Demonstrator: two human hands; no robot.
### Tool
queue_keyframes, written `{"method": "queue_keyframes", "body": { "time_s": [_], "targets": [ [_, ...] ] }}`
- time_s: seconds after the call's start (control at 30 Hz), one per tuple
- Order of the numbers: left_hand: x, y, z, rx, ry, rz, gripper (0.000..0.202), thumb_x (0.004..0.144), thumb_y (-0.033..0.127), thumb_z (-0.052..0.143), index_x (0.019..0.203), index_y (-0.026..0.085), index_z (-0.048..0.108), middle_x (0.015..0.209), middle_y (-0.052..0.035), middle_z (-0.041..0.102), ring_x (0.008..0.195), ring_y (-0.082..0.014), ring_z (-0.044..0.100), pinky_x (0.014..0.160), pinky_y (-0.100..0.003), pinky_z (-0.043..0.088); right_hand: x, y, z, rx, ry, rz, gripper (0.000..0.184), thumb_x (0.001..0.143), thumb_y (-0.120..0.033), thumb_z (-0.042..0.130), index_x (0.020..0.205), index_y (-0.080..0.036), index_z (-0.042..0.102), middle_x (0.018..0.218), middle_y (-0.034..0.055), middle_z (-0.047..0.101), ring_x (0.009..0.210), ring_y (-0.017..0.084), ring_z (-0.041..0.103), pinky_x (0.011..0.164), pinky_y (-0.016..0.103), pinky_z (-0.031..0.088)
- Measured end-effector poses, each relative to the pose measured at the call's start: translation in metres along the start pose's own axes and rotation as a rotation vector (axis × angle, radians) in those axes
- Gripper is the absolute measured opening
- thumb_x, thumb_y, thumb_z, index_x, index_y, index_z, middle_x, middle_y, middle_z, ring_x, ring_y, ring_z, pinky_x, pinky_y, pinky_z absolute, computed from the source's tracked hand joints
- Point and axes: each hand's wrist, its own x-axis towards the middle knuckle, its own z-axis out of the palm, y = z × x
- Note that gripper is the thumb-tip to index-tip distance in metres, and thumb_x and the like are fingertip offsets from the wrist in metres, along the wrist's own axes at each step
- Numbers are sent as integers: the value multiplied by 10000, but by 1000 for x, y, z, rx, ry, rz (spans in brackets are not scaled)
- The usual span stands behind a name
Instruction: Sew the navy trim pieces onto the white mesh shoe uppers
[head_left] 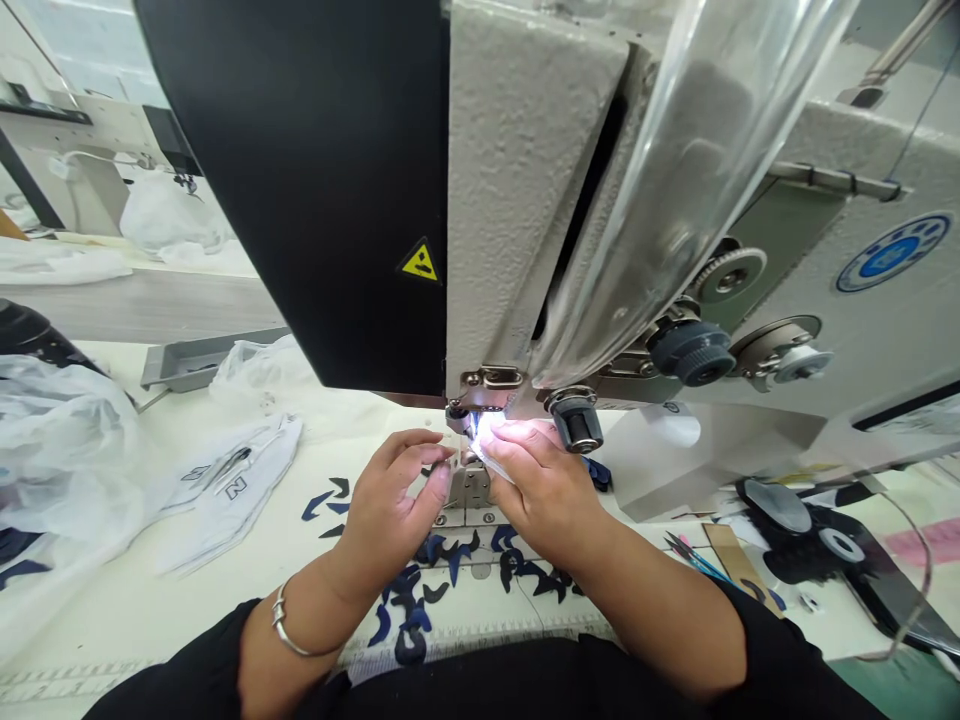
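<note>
My left hand (394, 505) is left of the presser foot, thumb and forefinger pinched around a small dark cut piece (435, 467). Under the bright lamp, my right hand (544, 485) presses its fingers together on a small white piece (486, 458), mostly hidden by the hand and the glare. Both hands are at the needle area of a sewing machine (536, 180), above its metal needle plate (472, 505). Several small curved navy and black cut pieces (409, 600) lie scattered in front of the plate and left of my left hand.
White printed fabric pieces (232, 480) and a clear plastic bag (67, 450) lie to the left, before a grey tray (202, 360). At the right are scissors (690, 555) and a black bobbin winder-like device (810, 540). A measuring tape (525, 630) runs along the front edge.
</note>
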Motion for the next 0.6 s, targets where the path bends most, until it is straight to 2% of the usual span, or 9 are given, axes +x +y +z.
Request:
{"method": "queue_keyframes", "body": {
  "time_s": [0.13, 0.23, 0.33, 0.4, 0.5, 0.6],
  "targets": [
    [8, -12, -10, 64, 41, -122, 130, 929, 250, 581, 1002, 240, 687, 1070, -26, 670, 1040, -186, 637, 947, -331, 508, -1, 3, 0, 14, -17, 16, 287, 917, -216, 595, 1188, -213, 687, 1183, 100, 703, 1127, 292, 617, 1024, 484, 489],
    [15, -35, -25, 144, 34, -384, 170, 924, 352, 560, 961, 255, 695, 1054, -17, 682, 985, -204, 642, 780, -315, 520, -1, 7, -1, 56, -12, 27, 308, 939, -228, 576, 1233, -245, 667, 1236, 67, 695, 1146, 273, 617, 1038, 468, 475],
    [20, -64, -47, 274, -51, -648, 208, 895, 384, 536, 961, 263, 692, 1067, -11, 694, 944, -217, 646, 740, -327, 496, -2, 11, -1, 134, -14, 57, 305, 973, -262, 541, 1253, -256, 663, 1254, 62, 692, 1164, 259, 616, 1031, 448, 476],
    [19, -83, -63, 378, -165, -758, 226, 885, 385, 505, 964, 270, 684, 1005, -7, 708, 910, -219, 647, 736, -334, 481, -4, 14, 1, 198, -27, 100, 305, 988, -304, 514, 1248, -272, 670, 1243, 53, 697, 1153, 251, 624, 1009, 431, 485],
    [12, -109, -82, 445, -323, -848, 220, 852, 395, 522, 936, 266, 679, 923, -17, 713, 845, -228, 650, 661, -328, 457, -5, 25, 7, 217, -15, 327, 307, 976, -409, 506, 1093, -251, 741, 1064, 64, 739, 1013, 266, 661, 917, 418, 515],
    [2, -131, -89, 452, -399, -872, 225, 780, 393, 615, 935, 248, 686, 984, -46, 712, 864, -250, 650, 649, -333, 445, 5, 45, 17, 224, 43, 622, 351, 916, -492, 558, 902, -199, 751, 854, 82, 721, 902, 298, 652, 853, 439, 520]
  ]
}}
